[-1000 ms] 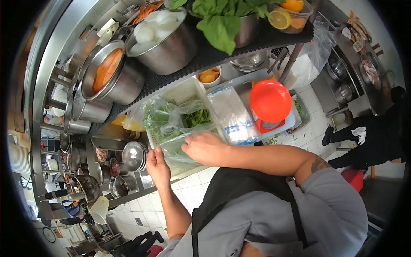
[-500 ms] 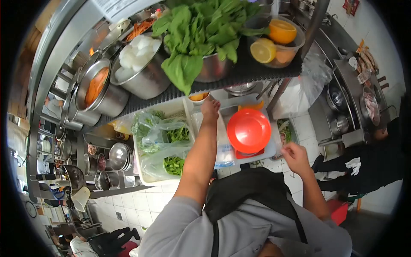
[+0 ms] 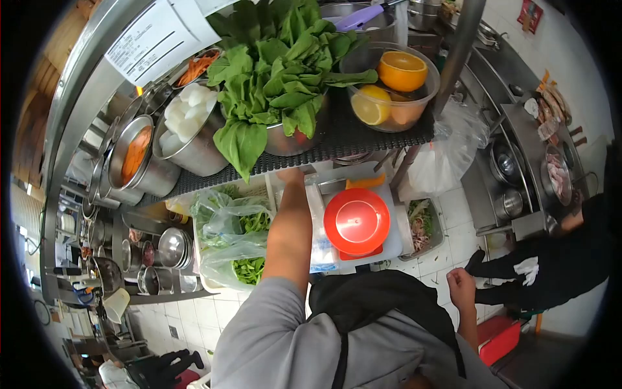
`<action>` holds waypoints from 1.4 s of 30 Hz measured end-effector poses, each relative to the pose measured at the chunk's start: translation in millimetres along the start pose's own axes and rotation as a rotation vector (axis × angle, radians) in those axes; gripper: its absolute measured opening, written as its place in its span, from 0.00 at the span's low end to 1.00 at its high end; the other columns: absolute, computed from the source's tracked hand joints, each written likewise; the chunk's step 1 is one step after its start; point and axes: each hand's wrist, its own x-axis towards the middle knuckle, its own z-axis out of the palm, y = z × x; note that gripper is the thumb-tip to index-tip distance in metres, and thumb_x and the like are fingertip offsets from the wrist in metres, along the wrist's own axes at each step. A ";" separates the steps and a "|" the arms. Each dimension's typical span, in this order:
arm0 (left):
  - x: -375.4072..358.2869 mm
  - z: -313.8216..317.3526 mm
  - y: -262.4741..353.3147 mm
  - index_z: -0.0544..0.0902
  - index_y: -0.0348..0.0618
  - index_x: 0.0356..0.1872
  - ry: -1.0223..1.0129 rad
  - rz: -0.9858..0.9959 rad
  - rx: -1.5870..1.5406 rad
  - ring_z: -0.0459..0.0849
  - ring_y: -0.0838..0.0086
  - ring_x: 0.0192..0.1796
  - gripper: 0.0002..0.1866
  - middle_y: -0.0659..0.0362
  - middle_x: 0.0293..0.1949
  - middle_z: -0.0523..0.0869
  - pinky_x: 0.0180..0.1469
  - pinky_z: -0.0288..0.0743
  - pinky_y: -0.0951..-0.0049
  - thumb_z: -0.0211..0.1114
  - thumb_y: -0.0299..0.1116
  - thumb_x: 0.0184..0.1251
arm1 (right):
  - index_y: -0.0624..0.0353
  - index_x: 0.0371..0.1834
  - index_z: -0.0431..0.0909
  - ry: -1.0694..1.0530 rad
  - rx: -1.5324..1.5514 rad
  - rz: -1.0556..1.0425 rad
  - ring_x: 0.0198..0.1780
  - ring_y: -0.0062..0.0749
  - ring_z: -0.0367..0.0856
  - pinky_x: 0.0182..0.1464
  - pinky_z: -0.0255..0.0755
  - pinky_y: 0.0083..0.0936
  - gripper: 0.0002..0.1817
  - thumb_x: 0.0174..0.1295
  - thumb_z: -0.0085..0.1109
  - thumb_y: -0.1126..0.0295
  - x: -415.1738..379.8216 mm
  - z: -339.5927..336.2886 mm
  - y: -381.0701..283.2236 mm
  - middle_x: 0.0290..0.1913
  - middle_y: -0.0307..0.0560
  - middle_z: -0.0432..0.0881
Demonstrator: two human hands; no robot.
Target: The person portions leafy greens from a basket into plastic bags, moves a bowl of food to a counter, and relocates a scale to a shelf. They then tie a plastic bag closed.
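My left arm reaches forward under the black shelf (image 3: 223,174). Only the wrist and a bit of my left hand (image 3: 291,174) show at the shelf's edge; the fingers and anything in them are hidden. Just right of that forearm sits a red plate (image 3: 356,222) on a white work surface (image 3: 392,246), with an orange-handled tool (image 3: 365,181) behind it. My right hand (image 3: 461,286) hangs to the right, away from the counter, its fingers curled and nothing visible in them. To the left of the forearm, bagged leafy greens (image 3: 236,236) lie in a pale bin.
Overhead, the shelf carries steel pots, a bunch of green leaves (image 3: 278,78) and a plastic tub (image 3: 429,97) of cut citrus. A container of scraps (image 3: 424,227) is at the right. Another person in black (image 3: 557,253) stands farther right, near a red box (image 3: 497,338).
My left hand has gone farther forward beneath the shelf, and the small bowl of orange pieces beside it is now hidden. My right hand has dropped lower. The view has shifted.
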 end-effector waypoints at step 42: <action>-344.8 -912.4 310.8 0.79 0.30 0.28 0.572 -0.799 0.358 0.88 0.60 0.29 0.13 0.45 0.24 0.85 0.35 0.80 0.63 0.58 0.33 0.61 | 0.58 0.33 0.77 -1.871 -0.082 -0.880 0.31 0.23 0.75 0.36 0.69 0.23 0.15 0.72 0.51 0.59 -455.1 695.3 -471.4 0.27 0.37 0.78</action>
